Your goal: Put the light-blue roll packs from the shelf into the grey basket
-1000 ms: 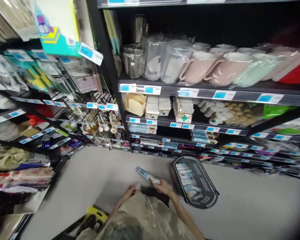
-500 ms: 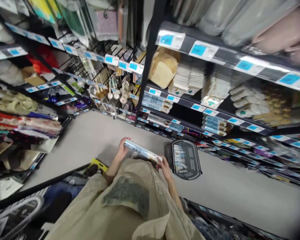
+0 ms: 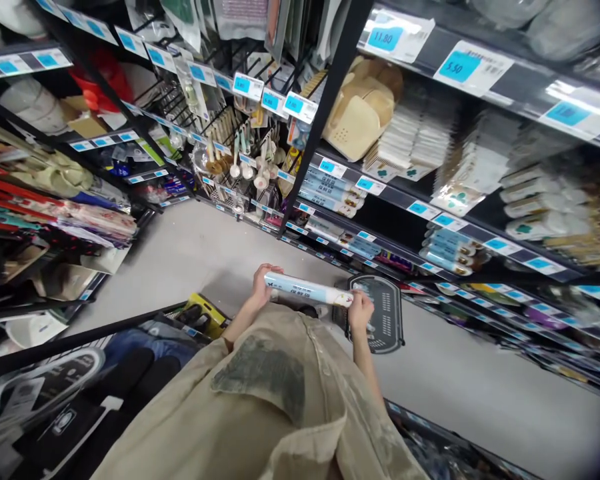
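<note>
Left hand [image 3: 261, 285]: fingers closed around the left end of the roll. Roll [image 3: 307, 290]: long, slim, pale blue and white wrapper with small print, held level above the grey floor [image 3: 190, 253]. Right hand [image 3: 361, 312]: fingers closed around the right end. Dark basket [image 3: 387, 327] just beyond, on the floor.

We cannot read the print on the roll [image 3: 307, 291]; its ends are covered by our left hand [image 3: 264, 285] and right hand [image 3: 361, 312]. The basket [image 3: 386, 320] beyond the roll is partly hidden by that hand, its contents too blurred to tell. Right of the roll, the shelves [image 3: 540, 267] smear out and the edge cuts them.
</note>
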Available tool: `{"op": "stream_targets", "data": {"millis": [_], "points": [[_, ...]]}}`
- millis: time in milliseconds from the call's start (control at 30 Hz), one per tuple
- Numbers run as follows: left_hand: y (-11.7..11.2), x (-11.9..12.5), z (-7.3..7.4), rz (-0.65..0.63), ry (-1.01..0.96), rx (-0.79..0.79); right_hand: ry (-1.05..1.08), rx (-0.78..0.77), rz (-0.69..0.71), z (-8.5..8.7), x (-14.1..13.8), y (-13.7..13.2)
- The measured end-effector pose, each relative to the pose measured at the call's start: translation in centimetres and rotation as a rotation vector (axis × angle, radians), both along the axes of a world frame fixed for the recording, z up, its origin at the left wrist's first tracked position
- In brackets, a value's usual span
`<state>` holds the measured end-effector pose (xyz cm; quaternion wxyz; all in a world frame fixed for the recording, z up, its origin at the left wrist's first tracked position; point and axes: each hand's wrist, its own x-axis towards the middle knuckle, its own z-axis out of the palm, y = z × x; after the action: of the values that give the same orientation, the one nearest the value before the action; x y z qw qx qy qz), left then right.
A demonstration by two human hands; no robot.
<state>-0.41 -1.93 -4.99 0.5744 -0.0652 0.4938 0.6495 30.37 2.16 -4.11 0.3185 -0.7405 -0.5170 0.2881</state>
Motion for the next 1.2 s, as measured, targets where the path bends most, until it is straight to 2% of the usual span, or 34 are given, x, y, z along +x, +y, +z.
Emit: {"op": "stream_targets", "data": {"millis": [167, 300, 433, 567, 667, 767, 900, 1000, 1100, 1200], "points": [[-0.1, -1.1, 0.6, 0.097, 0.036, -0.001, 0.009, -0.003, 0.024, -1.0, -1.2, -1.5], [-0.7, -1.2, 0.8, 0.101, 0.047, -0.009, 0.013, -0.046, -0.007, -1.8, -1.2, -2.8], [-1.2, -0.4, 0.5, 0.070, 0.028, -0.013, 0.049, -0.061, -0.021, -1.6, -0.2, -3.3], [-0.4, 0.0, 0.2, 0.041, 0.004, -0.073, 0.217, -0.123, 0.030, -0.8, 0.4, -3.6], [0.7, -0.2, 0.3, -0.001, 0.010, -0.078, 0.418, -0.135, -0.032, -0.4, 0.0, -3.9], [1.5, -0.7, 0.9, -0.103, 0.158, 0.026, 0.425, -0.069, -0.142, -0.1, -0.7, -3.9], [1.5, -1.9, 2.6, -0.368, 0.652, 0.141, 0.197, 0.020, -0.195, 0.6, -0.7, -3.5], [1.1, -2.7, 3.6, -0.546, 0.959, 0.185, 0.122, -0.016, -0.175, 1.4, 0.0, -3.0], [0.6, -3.0, 4.2, -0.602, 0.965, 0.184, 0.109, -0.063, -0.181, 2.0, 0.6, -2.8], [0.4, -3.0, 4.7, -0.562, 0.894, 0.189, 0.102, -0.046, -0.166, 2.1, 1.0, -3.0]]}}
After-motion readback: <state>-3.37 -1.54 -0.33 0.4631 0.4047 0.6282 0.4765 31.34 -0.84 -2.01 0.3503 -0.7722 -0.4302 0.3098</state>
